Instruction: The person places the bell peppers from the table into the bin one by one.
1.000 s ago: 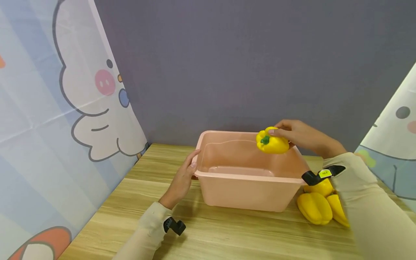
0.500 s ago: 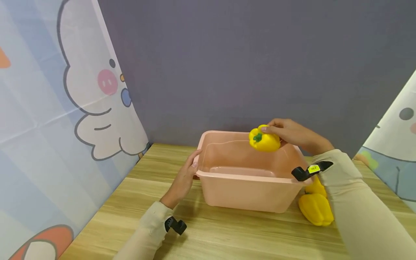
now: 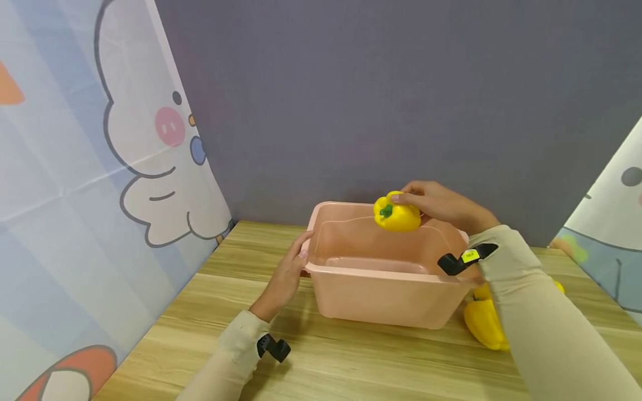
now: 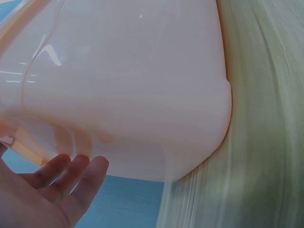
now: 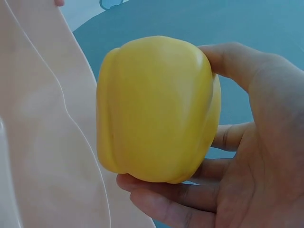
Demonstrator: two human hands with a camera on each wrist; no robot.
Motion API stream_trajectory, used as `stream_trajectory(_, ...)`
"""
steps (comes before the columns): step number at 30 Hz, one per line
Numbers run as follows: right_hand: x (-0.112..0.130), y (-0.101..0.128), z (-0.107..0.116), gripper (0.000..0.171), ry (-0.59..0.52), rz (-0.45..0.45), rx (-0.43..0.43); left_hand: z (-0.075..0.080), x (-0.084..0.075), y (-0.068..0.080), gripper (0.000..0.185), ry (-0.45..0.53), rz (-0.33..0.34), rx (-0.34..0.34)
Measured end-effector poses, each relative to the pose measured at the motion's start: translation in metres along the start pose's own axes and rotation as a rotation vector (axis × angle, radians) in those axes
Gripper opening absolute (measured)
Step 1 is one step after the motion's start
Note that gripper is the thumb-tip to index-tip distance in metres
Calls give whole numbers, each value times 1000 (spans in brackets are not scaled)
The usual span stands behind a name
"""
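My right hand [image 3: 435, 203] grips a yellow bell pepper [image 3: 396, 214] with a green stem, held in the air over the far side of a pink plastic tub [image 3: 381, 301]. The right wrist view shows the pepper [image 5: 159, 109] wrapped by my fingers [image 5: 228, 137], with the tub wall [image 5: 42, 142] to the left. My left hand [image 3: 287, 273] rests with straight fingers against the tub's left rim. In the left wrist view those fingers [image 4: 78, 175] lie beside the tub's outer wall [image 4: 133, 85]. The tub's inside looks bare.
More yellow peppers [image 3: 484, 323] lie on the wooden table [image 3: 351, 362] at the tub's right, partly hidden by my right sleeve. A grey wall stands behind, and cartoon-printed curtains [image 3: 100, 167] hang at left and right.
My right hand has carried the pepper leftward and slightly up, from above the tub's right end toward its middle. The left hand stays on the rim.
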State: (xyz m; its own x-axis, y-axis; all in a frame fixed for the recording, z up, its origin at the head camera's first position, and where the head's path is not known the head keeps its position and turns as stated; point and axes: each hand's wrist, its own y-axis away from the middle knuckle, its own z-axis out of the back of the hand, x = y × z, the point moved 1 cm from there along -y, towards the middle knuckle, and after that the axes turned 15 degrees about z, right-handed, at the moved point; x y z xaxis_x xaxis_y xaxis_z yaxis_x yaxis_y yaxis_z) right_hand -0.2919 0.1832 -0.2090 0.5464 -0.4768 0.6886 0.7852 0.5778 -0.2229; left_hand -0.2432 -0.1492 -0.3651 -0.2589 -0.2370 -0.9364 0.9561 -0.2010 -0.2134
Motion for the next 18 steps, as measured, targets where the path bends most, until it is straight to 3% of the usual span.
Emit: stream_trajectory(18, 1, -13, -4, 59, 20, -44, 40, 1, -1, 0, 50, -42, -31, -7)
